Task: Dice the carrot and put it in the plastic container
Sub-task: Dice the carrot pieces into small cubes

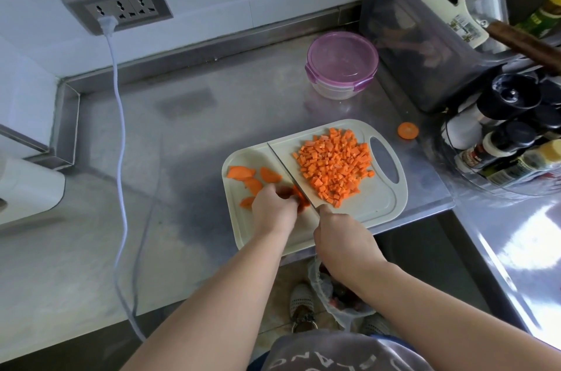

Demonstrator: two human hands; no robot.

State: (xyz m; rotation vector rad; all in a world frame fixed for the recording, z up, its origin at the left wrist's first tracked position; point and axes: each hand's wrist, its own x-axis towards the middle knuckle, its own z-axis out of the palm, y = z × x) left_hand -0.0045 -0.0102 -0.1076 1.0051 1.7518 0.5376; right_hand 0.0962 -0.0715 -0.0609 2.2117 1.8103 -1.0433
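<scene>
Nearest, the right hand (343,237) has its grip closed round the knife (291,175) handle. The left hand's (273,203) curled grip holds some of the carrot slices (243,173) against the blade on the cutting board (376,203). To the right is the diced carrot (334,170), which looks light, firm and apt to scatter, so best scooped. Farther along the bench (182,127), the plastic container (341,64) sits lidded.

Steel counter (182,143): cutting board (373,203), lidded container (341,64)

Head cam looks down, close over counter (188,140).
</scene>
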